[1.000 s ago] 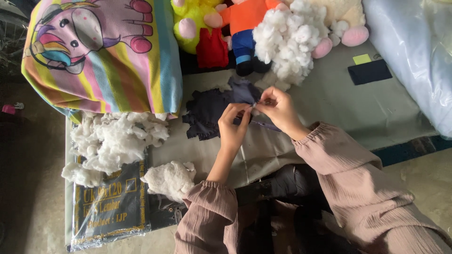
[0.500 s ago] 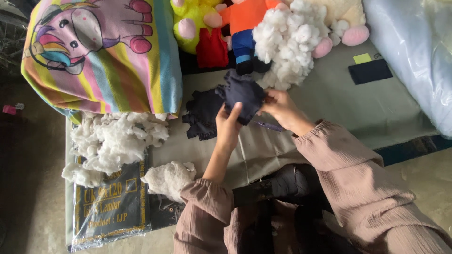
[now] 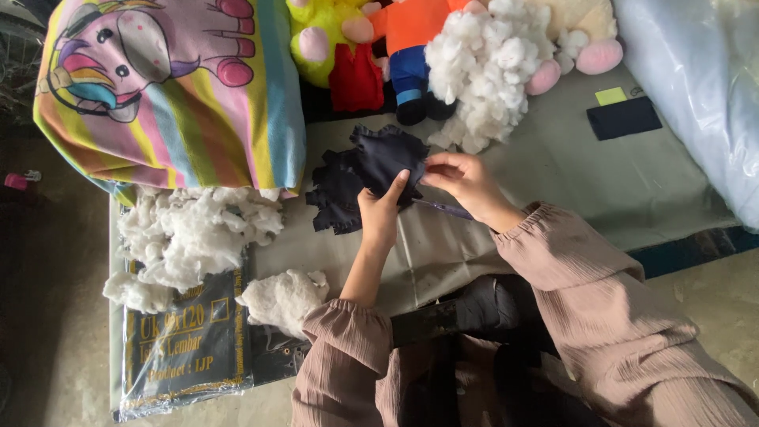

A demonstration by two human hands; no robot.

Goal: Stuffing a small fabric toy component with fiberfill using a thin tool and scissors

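I see my left grip (image 3: 383, 213) pinching the near edge of a dark navy fabric piece (image 3: 371, 170), held just above the worktop (image 3: 553, 174); my right grip (image 3: 462, 178) clamps its right edge, white stuffing (image 3: 190, 229) lying left.

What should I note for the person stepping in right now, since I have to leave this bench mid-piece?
Left hand: holds the dark navy fabric piece from below.
Right hand: pinches its right edge.
The piece is raised just above the grey table and looks flat and unstuffed.
White stuffing lies in a heap to the left, more stuffing beside the plush toys at the far edge.
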